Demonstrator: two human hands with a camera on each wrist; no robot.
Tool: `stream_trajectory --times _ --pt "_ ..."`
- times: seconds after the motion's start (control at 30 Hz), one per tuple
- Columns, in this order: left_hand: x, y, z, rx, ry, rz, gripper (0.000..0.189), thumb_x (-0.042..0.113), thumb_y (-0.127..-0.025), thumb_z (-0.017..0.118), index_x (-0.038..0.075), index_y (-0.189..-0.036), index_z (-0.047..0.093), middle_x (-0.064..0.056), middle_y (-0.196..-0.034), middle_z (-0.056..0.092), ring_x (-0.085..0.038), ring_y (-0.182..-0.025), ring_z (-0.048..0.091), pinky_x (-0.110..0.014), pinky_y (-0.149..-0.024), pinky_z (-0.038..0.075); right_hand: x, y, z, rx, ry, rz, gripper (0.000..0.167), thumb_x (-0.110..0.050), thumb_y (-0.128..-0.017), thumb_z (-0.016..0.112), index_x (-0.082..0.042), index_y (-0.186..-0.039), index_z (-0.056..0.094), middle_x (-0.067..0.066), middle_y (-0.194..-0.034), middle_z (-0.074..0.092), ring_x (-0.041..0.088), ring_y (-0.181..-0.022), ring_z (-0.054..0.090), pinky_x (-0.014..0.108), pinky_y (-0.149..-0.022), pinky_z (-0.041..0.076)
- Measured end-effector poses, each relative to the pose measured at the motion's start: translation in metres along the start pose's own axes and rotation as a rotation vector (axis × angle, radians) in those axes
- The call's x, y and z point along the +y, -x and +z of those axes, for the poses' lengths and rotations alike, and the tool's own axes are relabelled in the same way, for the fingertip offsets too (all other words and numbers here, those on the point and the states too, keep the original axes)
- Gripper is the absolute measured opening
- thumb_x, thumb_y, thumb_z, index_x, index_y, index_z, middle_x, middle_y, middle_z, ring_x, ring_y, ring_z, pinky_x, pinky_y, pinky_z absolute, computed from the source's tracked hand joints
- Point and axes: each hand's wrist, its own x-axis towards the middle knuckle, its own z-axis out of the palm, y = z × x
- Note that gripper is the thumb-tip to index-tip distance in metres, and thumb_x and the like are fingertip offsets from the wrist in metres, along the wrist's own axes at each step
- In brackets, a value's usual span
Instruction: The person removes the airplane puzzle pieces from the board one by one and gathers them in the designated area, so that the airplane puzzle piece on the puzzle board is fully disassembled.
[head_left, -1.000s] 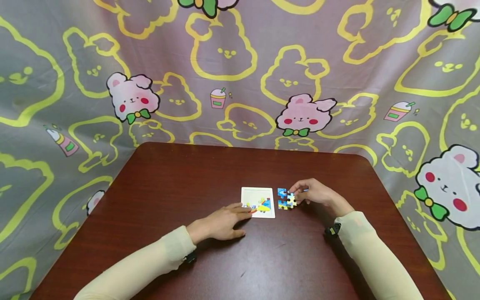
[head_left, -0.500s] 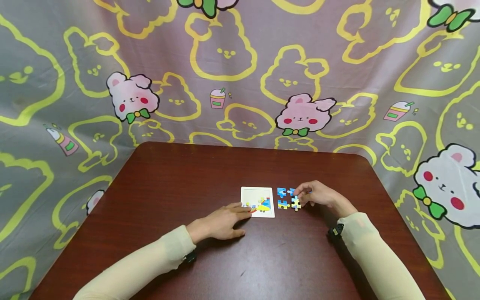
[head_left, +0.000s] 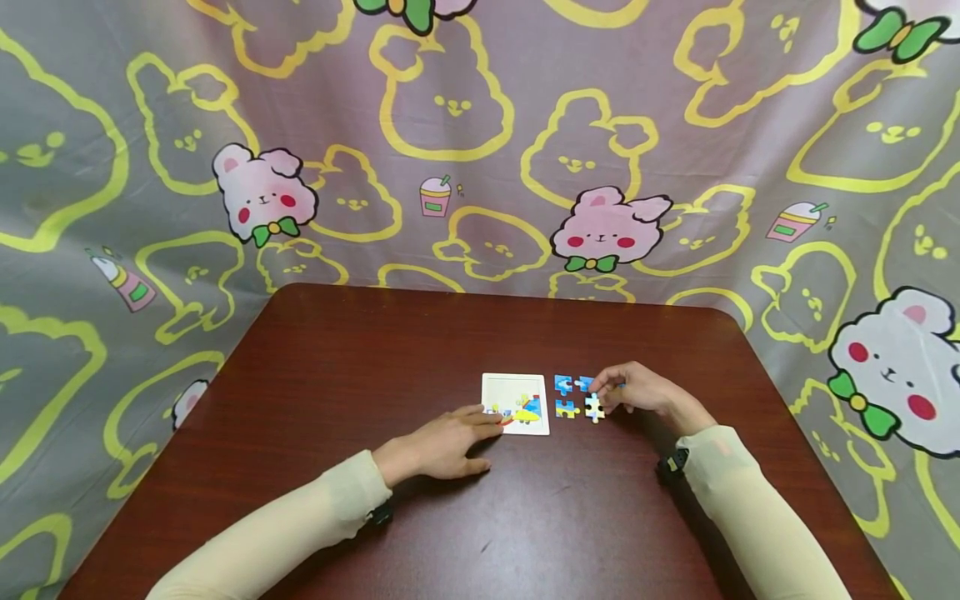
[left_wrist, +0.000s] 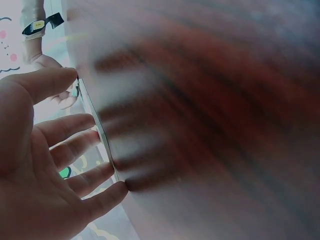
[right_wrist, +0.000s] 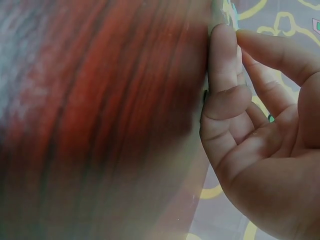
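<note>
My left hand (head_left: pixel 446 444) lies flat with its fingers spread, fingertips resting on the left edge of a white-framed puzzle board (head_left: pixel 498 384). The board carries a partly filled picture with yellow, blue and red. In the left wrist view the spread fingers touch the board's thin edge (left_wrist: pixel 106 144). My right hand (head_left: pixel 637 389) pinches a pale yellow and blue jigsaw piece (head_left: pixel 595 407) between thumb and finger, low over the table. Left of it are a blue piece (head_left: pixel 562 384), another blue piece (head_left: pixel 583 384) and a blue-yellow piece (head_left: pixel 567 409). The right fingers hide part of the group.
The dark reddish-brown table (head_left: pixel 375 350) has rounded far corners. Behind and beside it hangs a grey curtain (head_left: pixel 480 192) with cartoon bunnies. A black wrist device (head_left: pixel 672 462) sits under the right cuff, and another device (head_left: pixel 381 514) under the left.
The right hand has drawn the pale jigsaw piece a short way right and nearer me, opening a gap from the other pieces. The left hand and board have stayed still.
</note>
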Motion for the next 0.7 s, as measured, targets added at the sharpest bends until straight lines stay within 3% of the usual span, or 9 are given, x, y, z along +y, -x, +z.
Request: stream_trajectory --times 0.33,0.7 --pt "0.000 0.001 -0.001 0.002 0.006 0.007 0.059 0.037 -0.095 0.063 0.014 -0.148 0.050 -0.001 -0.157 0.045 -0.034 -0.148 0.036 -0.057 -0.112 0.041 -0.001 -0.001 0.001 0.014 0.010 0.005 0.019 -0.003 -0.091 0.062 -0.002 -0.109 0.070 0.008 -0.093 0.073 0.021 -0.076 0.066 0.029 -0.053 0.044" --pt "0.000 0.001 -0.001 0.000 0.007 0.006 0.059 0.037 -0.095 0.063 0.014 -0.147 0.051 0.000 -0.157 0.044 -0.033 -0.148 0.036 -0.055 -0.113 0.040 -0.020 -0.010 0.013 0.029 -0.021 -0.028 0.018 -0.011 -0.092 0.069 -0.003 -0.108 0.071 0.015 -0.100 0.074 0.021 -0.076 0.066 0.027 -0.054 0.044"
